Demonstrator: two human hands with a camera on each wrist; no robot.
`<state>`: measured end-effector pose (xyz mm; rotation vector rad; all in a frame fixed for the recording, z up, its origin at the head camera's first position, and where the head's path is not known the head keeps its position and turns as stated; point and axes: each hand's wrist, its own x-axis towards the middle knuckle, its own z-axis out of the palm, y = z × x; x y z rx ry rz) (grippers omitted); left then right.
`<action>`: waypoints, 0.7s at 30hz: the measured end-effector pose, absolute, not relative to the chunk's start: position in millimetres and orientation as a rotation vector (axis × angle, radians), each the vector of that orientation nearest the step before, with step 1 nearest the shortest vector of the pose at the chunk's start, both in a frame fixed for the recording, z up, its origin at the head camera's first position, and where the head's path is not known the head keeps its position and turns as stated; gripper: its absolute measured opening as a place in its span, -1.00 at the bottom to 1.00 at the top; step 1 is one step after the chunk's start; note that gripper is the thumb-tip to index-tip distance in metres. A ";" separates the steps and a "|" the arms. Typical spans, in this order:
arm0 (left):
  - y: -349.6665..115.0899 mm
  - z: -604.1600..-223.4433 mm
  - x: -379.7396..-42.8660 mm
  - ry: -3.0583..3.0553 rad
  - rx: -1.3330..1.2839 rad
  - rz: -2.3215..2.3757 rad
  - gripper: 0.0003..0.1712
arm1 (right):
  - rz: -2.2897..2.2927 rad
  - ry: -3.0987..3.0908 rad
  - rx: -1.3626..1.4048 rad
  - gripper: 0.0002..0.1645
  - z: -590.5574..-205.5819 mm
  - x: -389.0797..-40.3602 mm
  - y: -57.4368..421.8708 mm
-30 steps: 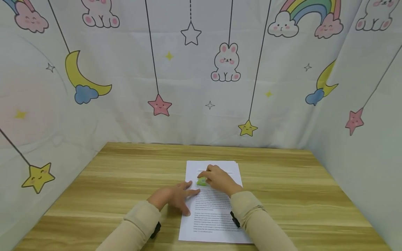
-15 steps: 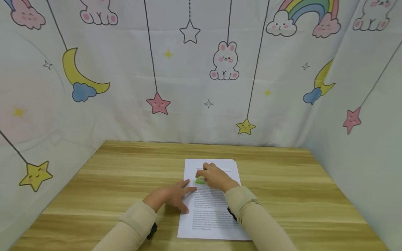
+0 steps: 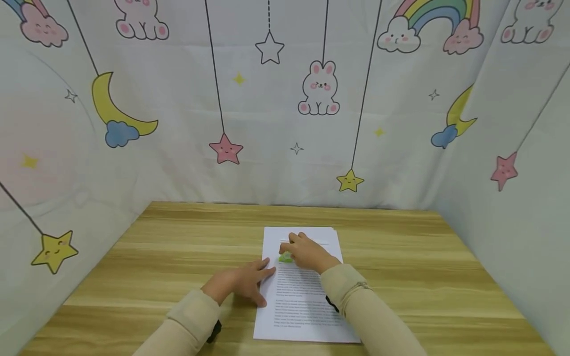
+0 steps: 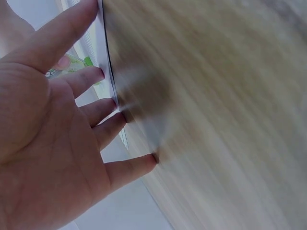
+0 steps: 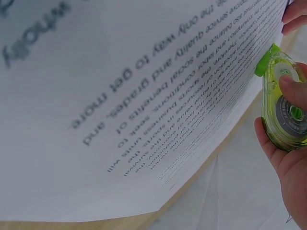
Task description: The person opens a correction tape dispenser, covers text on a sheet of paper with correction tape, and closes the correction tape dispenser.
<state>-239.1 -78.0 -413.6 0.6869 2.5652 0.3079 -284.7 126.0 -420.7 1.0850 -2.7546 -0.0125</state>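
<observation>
Our right grip clasps a clear green plastic dispenser, grey disc inside, over white printed paper; left grip splays at its left edge.

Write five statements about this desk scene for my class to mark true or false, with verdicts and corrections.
1. The right grip holds a green tape dispenser. True.
2. The left grip also holds the tape dispenser. False: it lies spread at the left edge of the page, holding nothing.
3. The page carries printed text. True.
4. The tabletop is plain white. False: it has a wood-grain pattern.
5. Both sleeves are beige. True.
</observation>
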 end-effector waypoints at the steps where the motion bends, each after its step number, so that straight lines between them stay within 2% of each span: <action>1: -77.4 -414.1 -239.4 2.564 0.681 0.308 -0.03 | -0.016 -2.743 1.090 -0.71 -420.9 -284.5 126.8; 21: -73.8 -408.2 -236.7 2.535 0.630 0.327 -0.03 | -0.040 -2.741 1.062 -0.70 -417.1 -280.8 140.9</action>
